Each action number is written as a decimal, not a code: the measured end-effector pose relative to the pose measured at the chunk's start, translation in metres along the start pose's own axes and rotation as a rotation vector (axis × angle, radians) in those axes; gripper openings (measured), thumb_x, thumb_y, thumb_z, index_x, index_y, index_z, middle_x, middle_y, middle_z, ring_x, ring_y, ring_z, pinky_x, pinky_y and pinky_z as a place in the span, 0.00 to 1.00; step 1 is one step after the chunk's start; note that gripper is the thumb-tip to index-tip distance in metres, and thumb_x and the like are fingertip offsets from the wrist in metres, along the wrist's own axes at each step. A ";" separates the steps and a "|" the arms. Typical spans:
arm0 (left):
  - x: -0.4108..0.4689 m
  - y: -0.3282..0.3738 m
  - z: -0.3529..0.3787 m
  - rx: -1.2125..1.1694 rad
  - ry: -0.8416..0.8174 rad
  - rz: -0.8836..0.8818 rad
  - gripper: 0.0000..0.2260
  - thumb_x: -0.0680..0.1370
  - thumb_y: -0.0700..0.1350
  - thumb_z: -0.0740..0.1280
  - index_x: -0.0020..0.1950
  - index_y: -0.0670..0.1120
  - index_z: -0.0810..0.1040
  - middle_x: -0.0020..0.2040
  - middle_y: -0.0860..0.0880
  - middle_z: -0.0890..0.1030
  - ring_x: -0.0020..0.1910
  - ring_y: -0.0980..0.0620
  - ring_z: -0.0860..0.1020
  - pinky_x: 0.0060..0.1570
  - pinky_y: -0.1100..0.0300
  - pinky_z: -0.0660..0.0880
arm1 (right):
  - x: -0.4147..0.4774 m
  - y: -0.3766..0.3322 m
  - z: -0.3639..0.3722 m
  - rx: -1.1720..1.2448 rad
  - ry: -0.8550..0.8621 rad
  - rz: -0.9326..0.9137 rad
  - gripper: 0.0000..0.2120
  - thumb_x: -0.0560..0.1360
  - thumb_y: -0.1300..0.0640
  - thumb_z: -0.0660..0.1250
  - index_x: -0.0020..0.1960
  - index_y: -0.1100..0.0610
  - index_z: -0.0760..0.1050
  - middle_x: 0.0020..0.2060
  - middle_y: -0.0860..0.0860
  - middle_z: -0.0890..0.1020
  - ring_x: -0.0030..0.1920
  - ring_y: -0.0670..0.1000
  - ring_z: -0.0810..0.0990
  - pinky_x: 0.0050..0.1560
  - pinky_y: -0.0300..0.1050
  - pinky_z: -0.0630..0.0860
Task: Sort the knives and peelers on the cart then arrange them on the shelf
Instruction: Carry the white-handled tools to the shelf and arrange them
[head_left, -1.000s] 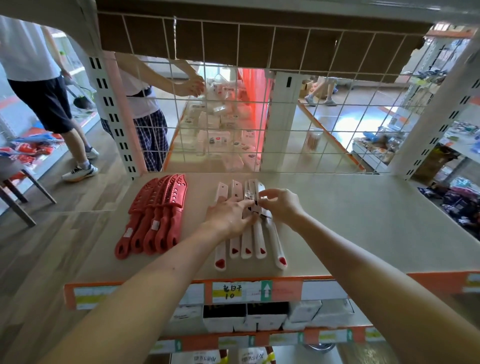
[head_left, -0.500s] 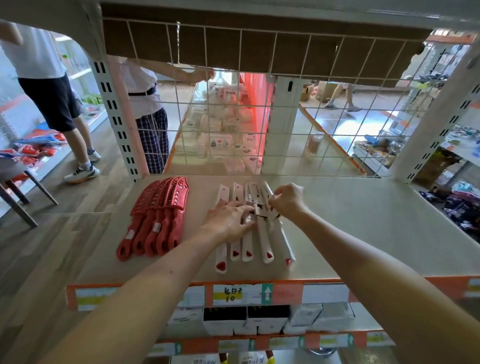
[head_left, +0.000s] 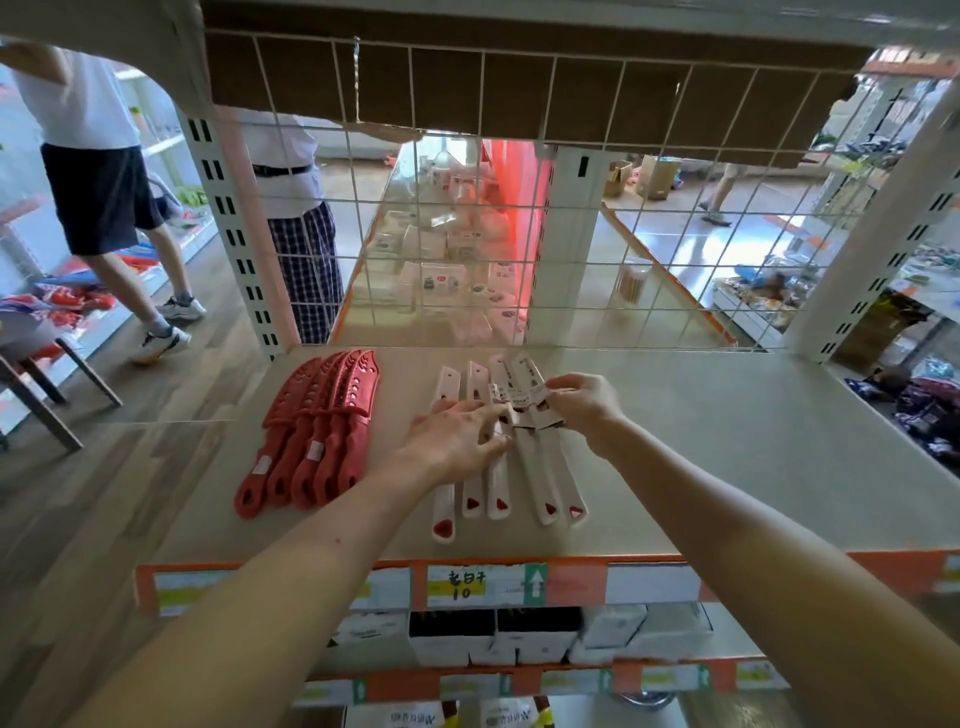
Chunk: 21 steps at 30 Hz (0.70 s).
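Several red sheathed knives (head_left: 317, 431) lie side by side on the left of the beige shelf (head_left: 701, 467), handles toward me. To their right lies a row of several white knives (head_left: 545, 483) with red heart marks at the handle ends. My left hand (head_left: 457, 439) rests flat on the left white knives, fingers spread over their middles. My right hand (head_left: 584, 402) pinches the paper tags on the two rightmost white knives, which sit slightly angled from the others.
A white wire grid (head_left: 571, 234) backs the shelf, with uprights (head_left: 234, 249) at both sides. Price labels (head_left: 467, 584) run along the orange front edge; boxes (head_left: 493, 636) fill the shelf below. Two people (head_left: 104, 182) stand in the aisle at left.
My right hand has pulled the two rightmost white knives slightly toward me and to the right, holding them by their tags. My left hand stayed pressed on the left white knives.
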<state>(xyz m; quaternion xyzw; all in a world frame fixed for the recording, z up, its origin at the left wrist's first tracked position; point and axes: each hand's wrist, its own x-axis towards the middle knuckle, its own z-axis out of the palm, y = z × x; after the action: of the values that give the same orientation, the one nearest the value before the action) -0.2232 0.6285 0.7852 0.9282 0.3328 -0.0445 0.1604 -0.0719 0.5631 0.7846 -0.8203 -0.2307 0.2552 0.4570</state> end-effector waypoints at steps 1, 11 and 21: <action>0.000 0.001 0.001 0.007 0.001 0.003 0.24 0.79 0.60 0.53 0.75 0.59 0.56 0.76 0.55 0.58 0.75 0.49 0.56 0.69 0.47 0.59 | -0.001 0.001 0.001 -0.053 -0.002 -0.027 0.13 0.73 0.64 0.65 0.56 0.61 0.80 0.50 0.55 0.82 0.48 0.54 0.81 0.54 0.45 0.79; 0.006 0.009 0.004 0.013 -0.050 -0.042 0.25 0.80 0.60 0.50 0.76 0.58 0.49 0.78 0.58 0.51 0.76 0.49 0.51 0.70 0.49 0.54 | -0.011 0.002 0.004 -0.320 -0.046 -0.191 0.11 0.76 0.55 0.66 0.52 0.60 0.82 0.49 0.58 0.84 0.42 0.49 0.75 0.45 0.41 0.73; 0.007 0.013 0.006 0.060 -0.049 -0.084 0.22 0.81 0.58 0.44 0.76 0.61 0.47 0.77 0.55 0.54 0.74 0.44 0.52 0.69 0.48 0.54 | -0.016 0.003 0.009 -0.358 -0.048 -0.222 0.13 0.74 0.52 0.68 0.54 0.58 0.81 0.52 0.56 0.82 0.44 0.48 0.75 0.44 0.36 0.69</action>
<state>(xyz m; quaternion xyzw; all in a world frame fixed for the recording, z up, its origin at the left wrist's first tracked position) -0.2094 0.6212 0.7813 0.9164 0.3660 -0.0840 0.1387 -0.0887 0.5576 0.7814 -0.8515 -0.3722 0.1777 0.3238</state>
